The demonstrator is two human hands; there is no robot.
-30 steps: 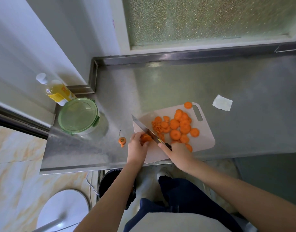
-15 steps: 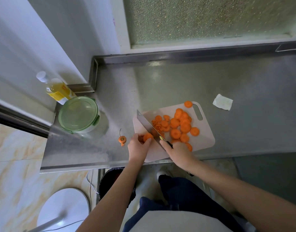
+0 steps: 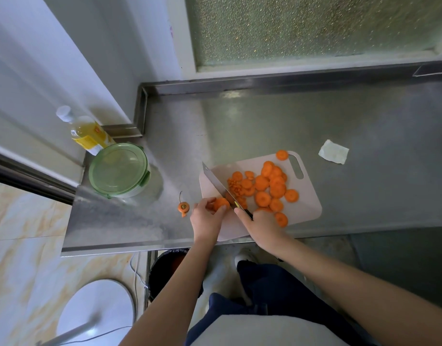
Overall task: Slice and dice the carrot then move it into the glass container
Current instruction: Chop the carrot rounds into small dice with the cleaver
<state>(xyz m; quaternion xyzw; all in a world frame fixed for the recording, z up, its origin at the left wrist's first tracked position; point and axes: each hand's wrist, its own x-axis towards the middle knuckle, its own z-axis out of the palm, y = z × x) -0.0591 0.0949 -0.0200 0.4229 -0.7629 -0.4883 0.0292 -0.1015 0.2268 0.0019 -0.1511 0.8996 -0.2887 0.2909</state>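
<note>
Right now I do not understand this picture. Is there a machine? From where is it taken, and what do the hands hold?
There is no machine. A person wears a camera on the head, so the view looks down at their own arms. On the steel counter lies a pale cutting board with round carrot slices and some diced bits. The left hand holds a carrot piece steady; the right hand grips a knife, its blade beside that piece. At the left stand a glass container with its green lid on and a bottle. A cut carrot top lies beside the board.
</note>
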